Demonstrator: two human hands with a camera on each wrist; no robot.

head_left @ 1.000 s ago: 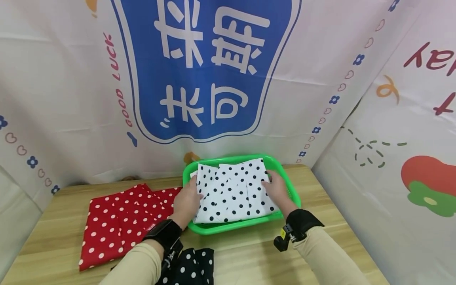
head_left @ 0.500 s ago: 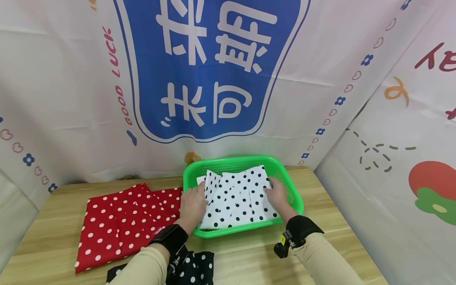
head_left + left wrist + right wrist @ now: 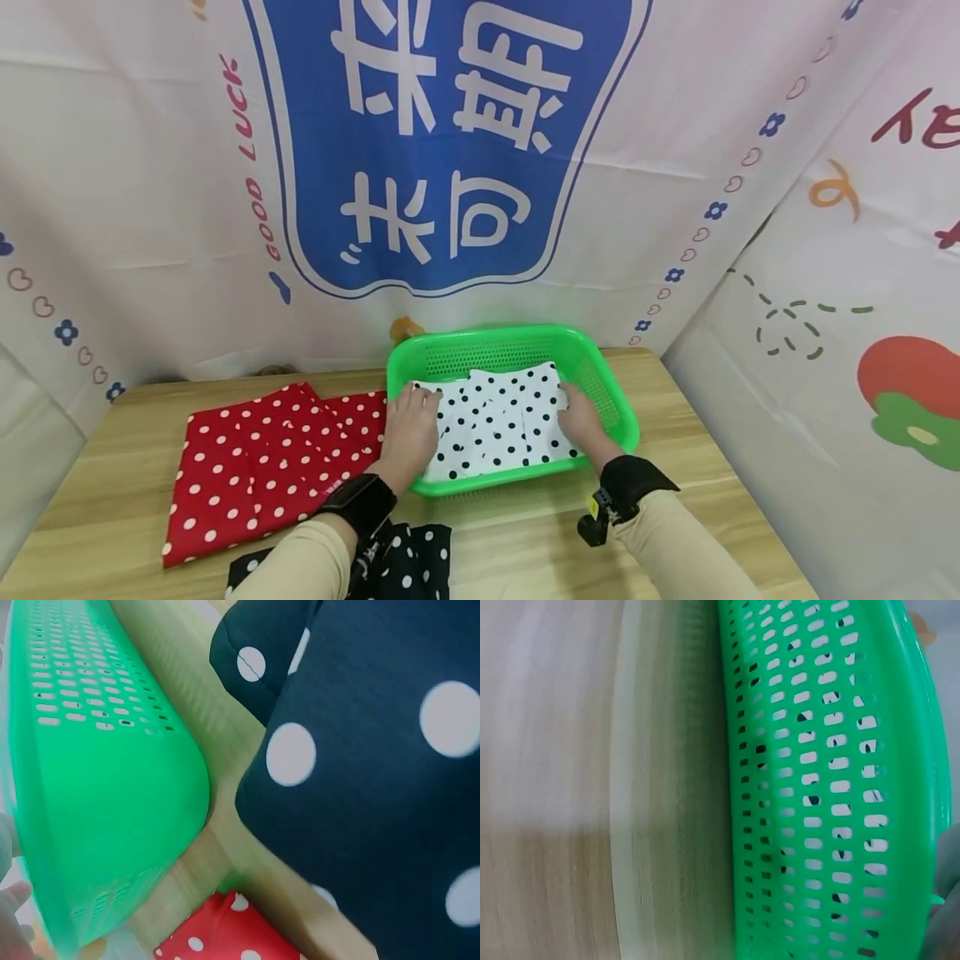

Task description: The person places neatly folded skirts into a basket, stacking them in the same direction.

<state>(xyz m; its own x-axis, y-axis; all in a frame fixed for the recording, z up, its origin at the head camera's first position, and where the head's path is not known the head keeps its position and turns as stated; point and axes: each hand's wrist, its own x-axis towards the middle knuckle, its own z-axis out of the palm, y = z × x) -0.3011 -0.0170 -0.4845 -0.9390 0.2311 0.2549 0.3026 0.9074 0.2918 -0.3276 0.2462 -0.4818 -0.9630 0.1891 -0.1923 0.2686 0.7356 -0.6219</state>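
Observation:
A folded white garment with black polka dots (image 3: pixel 495 421) lies inside the green plastic basket (image 3: pixel 517 477). My left hand (image 3: pixel 411 429) reaches over the basket's left rim, its fingers stretched along the garment's left edge. On the other side, my right hand (image 3: pixel 581 417) pinches the garment's right edge inside the basket. In the left wrist view only some fingertips (image 3: pixel 13 900) show beyond the basket rim (image 3: pixel 30 825). From the right wrist, the basket's slotted wall (image 3: pixel 817 780) hides most of the hand, and white dotted fabric shows through the holes.
A folded red cloth with white dots (image 3: pixel 262 467) lies left of the basket on the wooden table (image 3: pixel 697 500). A black cloth with white dots (image 3: pixel 420 558) lies near the front, partly under my left forearm. A printed curtain (image 3: pixel 187 208) hangs behind the basket.
The white garment has sunk lower into the basket, and its left side has flattened out. My left hand's fingers have moved from gripping its left edge to lying over it.

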